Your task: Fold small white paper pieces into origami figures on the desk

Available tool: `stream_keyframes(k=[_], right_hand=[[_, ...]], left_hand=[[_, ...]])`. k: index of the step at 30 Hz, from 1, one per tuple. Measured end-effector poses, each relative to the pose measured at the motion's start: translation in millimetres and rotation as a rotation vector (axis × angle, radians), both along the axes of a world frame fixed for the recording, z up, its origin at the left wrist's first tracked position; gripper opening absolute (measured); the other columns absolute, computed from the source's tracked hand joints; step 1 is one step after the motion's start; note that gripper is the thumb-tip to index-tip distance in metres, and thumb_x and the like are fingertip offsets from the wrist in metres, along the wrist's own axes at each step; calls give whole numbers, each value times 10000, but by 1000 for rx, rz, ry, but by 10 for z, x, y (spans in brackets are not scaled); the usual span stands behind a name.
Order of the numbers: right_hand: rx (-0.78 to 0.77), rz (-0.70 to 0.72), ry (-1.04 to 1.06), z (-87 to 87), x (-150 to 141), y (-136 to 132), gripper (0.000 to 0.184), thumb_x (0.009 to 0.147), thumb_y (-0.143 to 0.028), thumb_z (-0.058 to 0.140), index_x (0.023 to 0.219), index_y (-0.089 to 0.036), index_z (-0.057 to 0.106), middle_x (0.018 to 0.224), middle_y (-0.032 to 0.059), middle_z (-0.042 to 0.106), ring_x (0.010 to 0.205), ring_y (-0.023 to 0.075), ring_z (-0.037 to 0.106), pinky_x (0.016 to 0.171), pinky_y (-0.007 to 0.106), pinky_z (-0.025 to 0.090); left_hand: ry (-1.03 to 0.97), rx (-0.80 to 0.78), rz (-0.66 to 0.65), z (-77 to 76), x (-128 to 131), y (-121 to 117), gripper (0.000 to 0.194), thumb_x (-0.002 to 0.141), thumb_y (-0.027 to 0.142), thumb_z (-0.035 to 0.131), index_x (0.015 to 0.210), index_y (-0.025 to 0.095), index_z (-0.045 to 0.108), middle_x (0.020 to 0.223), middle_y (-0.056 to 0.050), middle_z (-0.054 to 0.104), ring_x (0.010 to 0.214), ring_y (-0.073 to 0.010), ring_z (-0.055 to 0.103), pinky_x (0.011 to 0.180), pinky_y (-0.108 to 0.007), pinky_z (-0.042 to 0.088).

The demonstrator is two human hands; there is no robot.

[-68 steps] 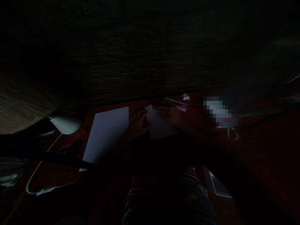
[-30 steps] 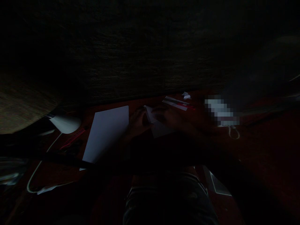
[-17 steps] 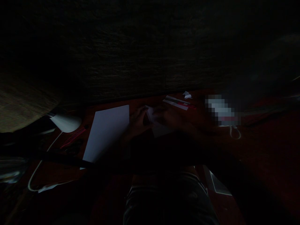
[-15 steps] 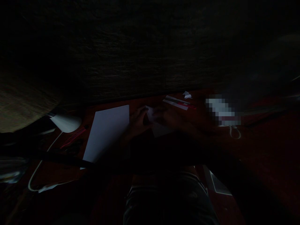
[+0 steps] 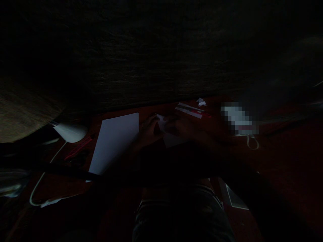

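Note:
In the dim light, a small piece of white paper lies on the reddish tabletop between my hands. My left hand holds its left side, with the thumb and forefinger curved apart and their tips at the paper's edge. Across the paper's upper part rests my right hand, its bent fingers on the sheet. Shadow hides most of the right fingers. Left of my left hand is a larger white sheet or stack of paper.
Behind my right hand are white paper strips with a red object, and a crumpled scrap. A pixelated pale object with a looped cord stands right. Left are a white cone-shaped object, a cable and a red item.
Almost nothing differs. My right hand's fingers have shifted slightly on the paper, while my left hand keeps its place.

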State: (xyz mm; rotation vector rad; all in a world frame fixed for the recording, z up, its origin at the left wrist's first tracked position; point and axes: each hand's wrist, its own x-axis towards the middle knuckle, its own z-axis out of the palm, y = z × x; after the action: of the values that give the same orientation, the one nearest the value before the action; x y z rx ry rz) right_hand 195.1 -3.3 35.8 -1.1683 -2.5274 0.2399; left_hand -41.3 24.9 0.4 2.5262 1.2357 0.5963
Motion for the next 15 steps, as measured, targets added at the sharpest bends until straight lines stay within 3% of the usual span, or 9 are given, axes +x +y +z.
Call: stream_keyframes(k=[15], right_hand=[[-24,5,45,-2,-7,-21,69,894,-216,767,928,-229,826,1397,87,702,1352,316,599,1149,513,496]], left_hand=[[52,-25,-25,84,-2,-41,649,875,561,750,1381,214,540,1662,-177,412,1572,-389,356,1254,-613,339]])
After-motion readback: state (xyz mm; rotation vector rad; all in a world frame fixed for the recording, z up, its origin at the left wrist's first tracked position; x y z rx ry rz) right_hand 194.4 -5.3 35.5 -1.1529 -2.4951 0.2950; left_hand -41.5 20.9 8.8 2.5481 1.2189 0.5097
